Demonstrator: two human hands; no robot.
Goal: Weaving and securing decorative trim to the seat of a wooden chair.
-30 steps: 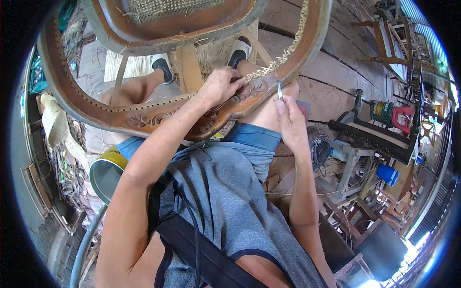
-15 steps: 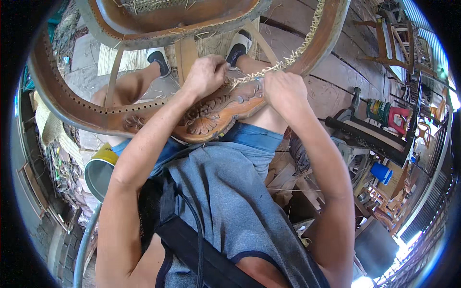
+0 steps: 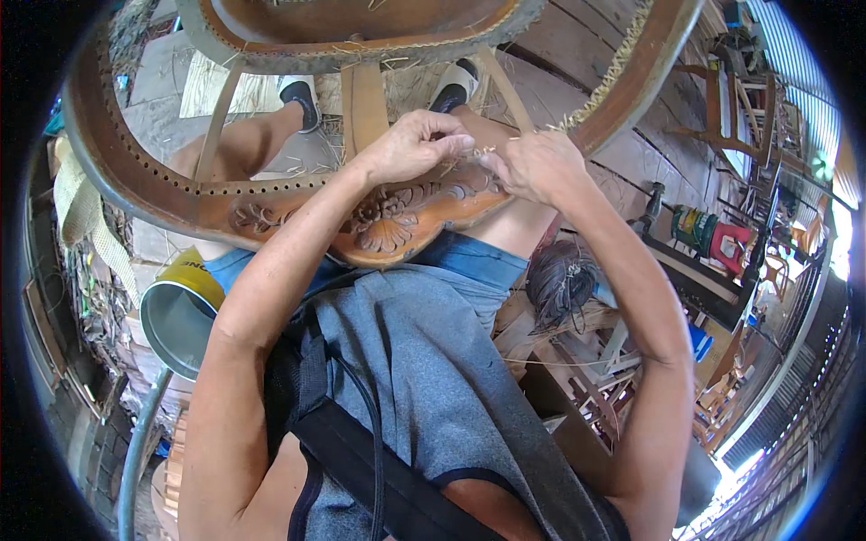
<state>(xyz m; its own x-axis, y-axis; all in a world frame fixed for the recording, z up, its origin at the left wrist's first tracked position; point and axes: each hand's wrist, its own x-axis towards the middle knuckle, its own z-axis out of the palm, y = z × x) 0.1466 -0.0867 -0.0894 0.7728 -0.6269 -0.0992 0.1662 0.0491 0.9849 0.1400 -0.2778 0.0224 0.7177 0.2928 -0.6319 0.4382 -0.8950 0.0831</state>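
Both hands are working close together over the chair frame [image 3: 135, 194], which is lying across the person's thighs [image 3: 519, 230], the carved front edge [image 3: 383, 230] facing the body. The step in hand is looking like fine finger work on the straw strands [image 3: 615, 79]: they are running down the frame's right side and reaching the right hand [image 3: 543, 167], while the row of holes [image 3: 262, 190] on the left is showing no strands. The next move is probably calling for a steady frame and a careful fingertip pinch, with little force from the arms.

And the pose: the left forearm is slanting up and inward, the left hand [image 3: 410, 149] hanging over the carving, its thumb and forefinger meeting or nearly meeting, the other fingers curling. Whether it is gripping a strand, I cannot tell. The right forearm is angling up and leftward from a wide-set elbow; that hand is bending over the front edge, back uppermost, thumb pointing at the left hand. Its fingers are curling out of sight, so its grasp is staying unclear. A small pale scrap [image 3: 478, 152] is showing between the two thumbs.
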